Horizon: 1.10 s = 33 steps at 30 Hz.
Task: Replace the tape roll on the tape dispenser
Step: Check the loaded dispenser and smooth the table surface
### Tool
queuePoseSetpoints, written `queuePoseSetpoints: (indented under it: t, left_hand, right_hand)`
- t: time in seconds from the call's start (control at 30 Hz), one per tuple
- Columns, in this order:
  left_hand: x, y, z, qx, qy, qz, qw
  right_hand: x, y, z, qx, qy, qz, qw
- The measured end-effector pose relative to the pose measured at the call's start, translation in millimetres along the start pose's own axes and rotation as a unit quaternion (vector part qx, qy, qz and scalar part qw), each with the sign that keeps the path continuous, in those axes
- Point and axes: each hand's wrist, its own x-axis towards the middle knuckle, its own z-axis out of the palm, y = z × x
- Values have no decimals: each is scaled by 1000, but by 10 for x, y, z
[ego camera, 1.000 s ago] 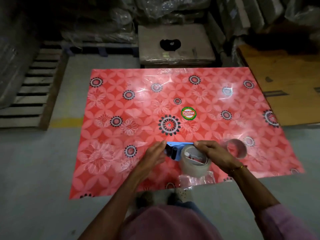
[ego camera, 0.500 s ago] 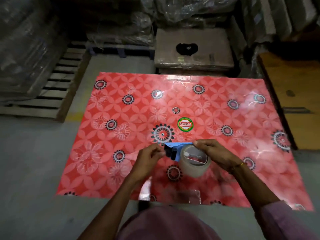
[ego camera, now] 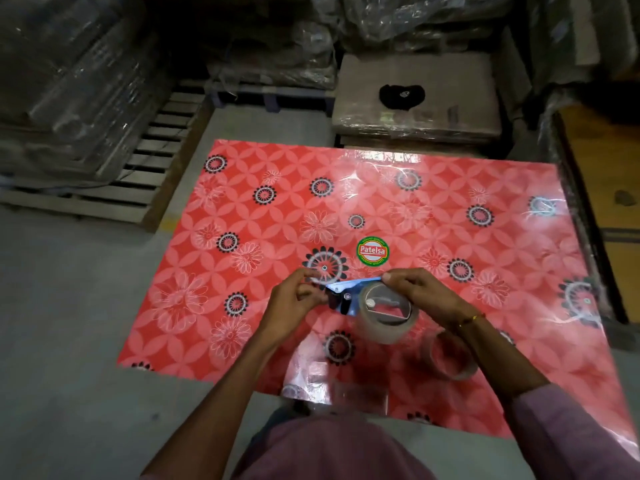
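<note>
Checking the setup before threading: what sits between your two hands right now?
Head view: between left hand and right hand sits the blue tape dispenser, tape roll mounted.

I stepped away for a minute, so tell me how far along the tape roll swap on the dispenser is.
Done, it seems: a full tape roll sits on the blue dispenser, and a near-empty ring, likely the old roll, lies on the red mat.

In hand: the right hand holds the dispenser at the roll, and the left hand pinches at its front end, probably the tape end.

Left: probably threading the tape to the cutter; not visible whether that is done.
</note>
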Motion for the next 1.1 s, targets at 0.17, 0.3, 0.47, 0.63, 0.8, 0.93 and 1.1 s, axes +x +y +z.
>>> queuePoseSetpoints:
  t: [0.17, 0.3, 0.47, 0.63, 0.8, 0.93, 1.1]
  left_hand:
    - [302, 17, -160, 103, -59, 17, 993]
    - [593, 13, -251, 140, -85, 27, 986]
    - [854, -7, -357, 131, -114, 15, 985]
    - [1072, -26, -407, 119, -137, -8, 983]
    - [1278, -108, -452, 175, -176, -10, 969]
    - [1393, -98, -516, 198, -240, -4, 950]
    - [1473, -101, -697, 187, -292, -19, 938]
  right_hand:
    - [259, -2, -6, -98, 24, -42, 994]
    - [436, -38, 50, -158, 54, -82, 983]
    - [574, -9, 135, -168, 77, -75, 980]
    - [634, 101, 215, -141, 113, -52, 982]
    - [636, 192, 304, -143, 138, -23, 980]
    - [639, 234, 327, -120, 148, -18, 982]
    - [656, 251, 319, -117, 155, -12, 981]
